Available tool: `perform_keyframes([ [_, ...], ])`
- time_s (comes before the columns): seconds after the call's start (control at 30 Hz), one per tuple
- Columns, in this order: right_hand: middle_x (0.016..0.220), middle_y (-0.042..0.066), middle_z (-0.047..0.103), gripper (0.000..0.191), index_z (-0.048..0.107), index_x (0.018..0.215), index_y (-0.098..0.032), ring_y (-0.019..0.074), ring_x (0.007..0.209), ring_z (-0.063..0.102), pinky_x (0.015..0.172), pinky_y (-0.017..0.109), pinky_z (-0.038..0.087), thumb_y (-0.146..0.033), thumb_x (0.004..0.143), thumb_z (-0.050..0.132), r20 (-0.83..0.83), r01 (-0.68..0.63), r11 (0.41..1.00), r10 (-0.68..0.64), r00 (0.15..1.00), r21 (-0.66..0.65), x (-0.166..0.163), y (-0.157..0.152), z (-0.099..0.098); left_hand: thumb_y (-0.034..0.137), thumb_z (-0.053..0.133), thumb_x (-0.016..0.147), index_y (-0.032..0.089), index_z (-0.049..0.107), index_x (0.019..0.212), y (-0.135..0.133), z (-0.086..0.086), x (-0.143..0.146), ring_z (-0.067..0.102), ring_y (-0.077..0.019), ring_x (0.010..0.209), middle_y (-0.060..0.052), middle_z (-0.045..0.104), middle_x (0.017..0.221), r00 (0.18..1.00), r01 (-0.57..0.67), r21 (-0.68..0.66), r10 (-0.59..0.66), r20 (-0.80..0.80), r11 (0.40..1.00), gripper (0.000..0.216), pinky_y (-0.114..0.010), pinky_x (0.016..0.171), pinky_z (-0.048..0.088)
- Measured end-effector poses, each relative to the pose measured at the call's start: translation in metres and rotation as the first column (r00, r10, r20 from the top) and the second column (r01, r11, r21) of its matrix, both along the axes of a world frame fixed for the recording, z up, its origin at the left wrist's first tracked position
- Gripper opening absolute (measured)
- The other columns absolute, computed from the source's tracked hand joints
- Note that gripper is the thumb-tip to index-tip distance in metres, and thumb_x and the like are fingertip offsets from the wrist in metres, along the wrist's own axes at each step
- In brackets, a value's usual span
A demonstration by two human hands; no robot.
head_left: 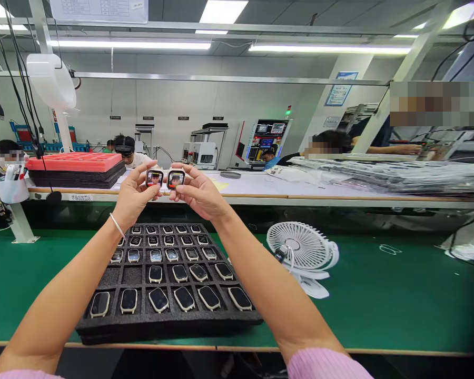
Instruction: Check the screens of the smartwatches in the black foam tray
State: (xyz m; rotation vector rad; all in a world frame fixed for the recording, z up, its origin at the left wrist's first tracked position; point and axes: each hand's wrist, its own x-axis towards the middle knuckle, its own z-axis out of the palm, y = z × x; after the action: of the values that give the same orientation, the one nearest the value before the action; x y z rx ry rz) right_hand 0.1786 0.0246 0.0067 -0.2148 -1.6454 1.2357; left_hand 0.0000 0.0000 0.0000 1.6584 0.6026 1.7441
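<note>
Two small watch bodies with lit screens are held up side by side above the bench. My left hand (136,188) is closed on the left watch (154,178), gripping its edges between thumb and fingers. The right watch (176,179) is pinched in my right hand (199,190), its screen facing me. Below them lies a black foam tray (114,332) with rows of watches in square pockets, most of their screens dark. Two neighbouring pockets at the left of the second row from the front hold no watch.
A white desk fan (300,247) stands right of the tray on the green bench (379,305). On the shelf are stacked red and black trays (75,163), a pen cup (11,188) and a pile of plastic sheets (363,176). Several people sit beyond.
</note>
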Motion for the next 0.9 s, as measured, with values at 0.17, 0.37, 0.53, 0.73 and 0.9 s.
perform_keyframes([
  [0.17,0.087,-0.002,0.069,0.056,0.058,0.117,-0.024,0.0132,0.067,0.067,0.063,0.027,0.053,-0.012,0.064,0.071,-0.020,-0.024,0.995,0.023,1.000,-0.100,-0.001,0.002,-0.036,0.019,0.077,0.065,0.022,0.058,0.128,-0.003,-0.031,-0.003,0.067,-0.0104,0.066,-0.001,0.067,0.094,0.999,0.014,-0.097,-0.017,-0.032,0.995,0.066,-0.024,0.066,0.055],
  [0.37,0.084,-0.001,0.072,0.050,0.063,0.111,-0.022,0.0148,0.063,0.069,0.059,0.028,0.054,-0.015,0.063,0.074,-0.033,-0.055,0.955,0.047,0.998,-0.291,-0.008,0.018,-0.089,0.020,0.075,0.067,0.017,0.059,0.125,0.006,-0.080,-0.007,0.065,-0.0083,0.060,-0.001,0.068,0.092,1.000,-0.009,-0.274,0.007,-0.006,0.962,0.060,-0.023,0.061,0.055],
  [0.53,0.087,0.001,0.074,0.043,0.063,0.111,-0.021,0.0140,0.061,0.069,0.055,0.026,0.052,-0.024,0.070,0.077,-0.038,-0.062,0.931,0.052,0.998,-0.359,-0.012,0.031,-0.117,0.025,0.076,0.069,0.014,0.060,0.121,0.017,-0.103,-0.009,0.064,-0.0075,0.056,-0.001,0.069,0.087,0.999,-0.047,-0.341,0.048,-0.006,0.939,0.055,-0.021,0.055,0.051],
  [0.73,0.091,0.002,0.074,0.044,0.063,0.112,-0.020,0.0136,0.061,0.069,0.056,0.026,0.053,-0.019,0.069,0.075,-0.054,-0.095,0.908,0.080,0.995,-0.407,-0.010,0.039,-0.138,0.023,0.076,0.068,0.015,0.058,0.124,0.018,-0.119,-0.009,0.067,-0.0087,0.060,-0.003,0.071,0.092,1.000,-0.011,-0.400,0.018,0.014,0.916,0.059,-0.022,0.059,0.055],
  [0.9,0.079,-0.001,0.071,0.040,0.063,0.108,-0.020,0.0135,0.059,0.069,0.054,0.023,0.051,-0.021,0.070,0.075,-0.052,-0.096,0.888,0.082,0.995,-0.450,-0.009,0.041,-0.155,0.022,0.072,0.069,0.015,0.058,0.124,0.020,-0.131,-0.007,0.070,-0.0104,0.061,-0.003,0.071,0.094,1.000,0.012,-0.479,-0.007,0.013,0.878,0.057,-0.024,0.062,0.058],
])
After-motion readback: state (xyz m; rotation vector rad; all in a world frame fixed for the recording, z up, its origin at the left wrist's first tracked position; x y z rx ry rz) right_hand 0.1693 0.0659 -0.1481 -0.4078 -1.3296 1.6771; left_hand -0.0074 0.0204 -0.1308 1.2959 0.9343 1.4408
